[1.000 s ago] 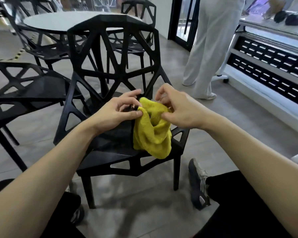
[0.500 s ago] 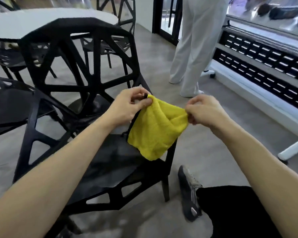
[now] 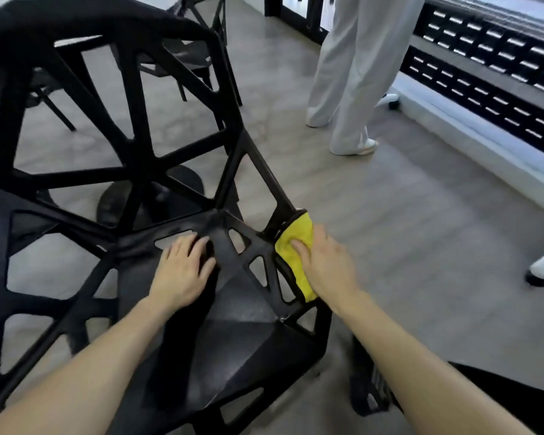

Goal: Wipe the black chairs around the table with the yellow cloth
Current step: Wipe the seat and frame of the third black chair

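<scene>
Yellow cloth (image 3: 296,246): soft, light, likely bunches; right hand (image 3: 325,262) presses it flat on chair (image 3: 233,309) edge; left hand (image 3: 182,268) spread, bracing seat.

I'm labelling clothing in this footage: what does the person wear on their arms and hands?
Nothing shows on either: the left hand and right hand are bare, with no gloves, rings, watch or bracelet visible. Both forearms are uncovered up to the frame's edge, so no sleeves appear. Whether short sleeves sit higher up cannot be told.
</scene>
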{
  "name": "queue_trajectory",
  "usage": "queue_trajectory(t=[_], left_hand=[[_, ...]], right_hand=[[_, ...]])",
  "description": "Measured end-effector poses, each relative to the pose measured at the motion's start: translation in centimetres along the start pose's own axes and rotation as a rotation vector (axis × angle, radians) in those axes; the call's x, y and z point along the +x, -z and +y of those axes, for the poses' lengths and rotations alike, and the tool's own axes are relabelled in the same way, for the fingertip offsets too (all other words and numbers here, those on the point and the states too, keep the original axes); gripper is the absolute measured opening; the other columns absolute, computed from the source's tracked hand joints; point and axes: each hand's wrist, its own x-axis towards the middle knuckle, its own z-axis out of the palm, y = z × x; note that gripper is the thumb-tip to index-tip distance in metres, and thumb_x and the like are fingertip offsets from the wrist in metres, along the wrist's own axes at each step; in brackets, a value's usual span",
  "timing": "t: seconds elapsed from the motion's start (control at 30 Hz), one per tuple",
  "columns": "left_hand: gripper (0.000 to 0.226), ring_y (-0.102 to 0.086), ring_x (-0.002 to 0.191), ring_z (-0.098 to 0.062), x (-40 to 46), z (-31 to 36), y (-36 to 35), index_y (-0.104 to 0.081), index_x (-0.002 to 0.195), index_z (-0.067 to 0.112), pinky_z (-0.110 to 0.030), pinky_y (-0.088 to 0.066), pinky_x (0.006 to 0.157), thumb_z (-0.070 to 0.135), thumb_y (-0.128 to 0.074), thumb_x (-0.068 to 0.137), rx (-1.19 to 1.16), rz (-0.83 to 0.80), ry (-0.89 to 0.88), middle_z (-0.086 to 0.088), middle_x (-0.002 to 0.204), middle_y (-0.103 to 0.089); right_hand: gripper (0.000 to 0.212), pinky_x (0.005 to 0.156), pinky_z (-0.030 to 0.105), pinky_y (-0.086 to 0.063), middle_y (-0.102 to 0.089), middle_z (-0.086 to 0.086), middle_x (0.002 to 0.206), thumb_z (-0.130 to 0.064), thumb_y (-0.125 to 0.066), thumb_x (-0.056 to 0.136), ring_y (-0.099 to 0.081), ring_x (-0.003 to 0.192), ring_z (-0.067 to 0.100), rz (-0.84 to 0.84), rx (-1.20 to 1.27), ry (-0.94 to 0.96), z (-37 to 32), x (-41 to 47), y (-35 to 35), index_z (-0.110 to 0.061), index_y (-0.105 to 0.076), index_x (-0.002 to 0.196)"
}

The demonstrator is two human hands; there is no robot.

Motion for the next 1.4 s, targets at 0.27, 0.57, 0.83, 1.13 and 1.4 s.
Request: queue_trajectory(t=[0.27,0.57,0.83,1.13,1.4], left_hand=[[0.068,-0.010,0.168,-0.022,-1.8,-0.5,-2.1,-0.023,0.172,0.027,-0.049,-0.012,0.136,0.055,-0.029,0.110,0.016,0.072,-0.035,-0.004,0.181,-0.013],[0.073,-0.031,0.160,-0.031,-0.6,-1.9,-1.5,-0.035,0.169,0.028,-0.048,-0.030,0.129,0.063,-0.040,0.105,-0.011,0.060,-0.141,-0.008,0.177,-0.028],[0.074,-0.029,0.162,-0.028,-0.5,-2.0,-1.7,-0.035,0.168,0.031,-0.045,-0.026,0.131,0.065,-0.045,0.104,-0.053,0.097,-0.148,-0.003,0.178,-0.027],[0.073,-0.026,0.163,-0.027,-0.8,-1.8,-1.7,-0.034,0.169,0.029,-0.046,-0.025,0.131,0.063,-0.044,0.105,-0.063,0.098,-0.146,-0.001,0.179,-0.022],[0.074,-0.027,0.163,-0.025,-0.6,-1.9,-1.3,-0.033,0.169,0.031,-0.045,-0.025,0.132,0.066,-0.044,0.104,-0.085,0.074,-0.141,0.002,0.179,-0.020]], right_hand=[[0.045,0.077,0.042,-0.038,-0.065,0.026,0.121,-0.044,-0.060,0.103,-0.062,0.113,0.048,-0.075,0.209,0.033,-10.9,16.8,2.4,-0.009,-0.047,0.127],[0.038,0.076,0.044,-0.035,-0.066,0.030,0.115,-0.049,-0.043,0.111,-0.062,0.109,0.049,-0.265,0.070,0.025,-2.2,4.5,3.3,-0.011,-0.041,0.111],[0.045,0.086,0.040,-0.041,-0.063,0.022,0.130,-0.049,-0.051,0.108,-0.059,0.119,0.042,-0.182,0.301,0.068,-10.1,19.7,2.8,-0.008,-0.049,0.126],[0.046,0.087,0.047,-0.048,-0.066,0.028,0.118,-0.046,-0.049,0.110,-0.062,0.109,0.048,-0.168,0.129,0.032,-4.2,11.1,1.9,-0.003,-0.055,0.127],[0.034,0.074,0.043,-0.036,-0.065,0.029,0.111,-0.045,-0.045,0.110,-0.059,0.103,0.049,-0.055,0.146,0.044,-9.3,16.3,1.3,-0.012,-0.045,0.103]])
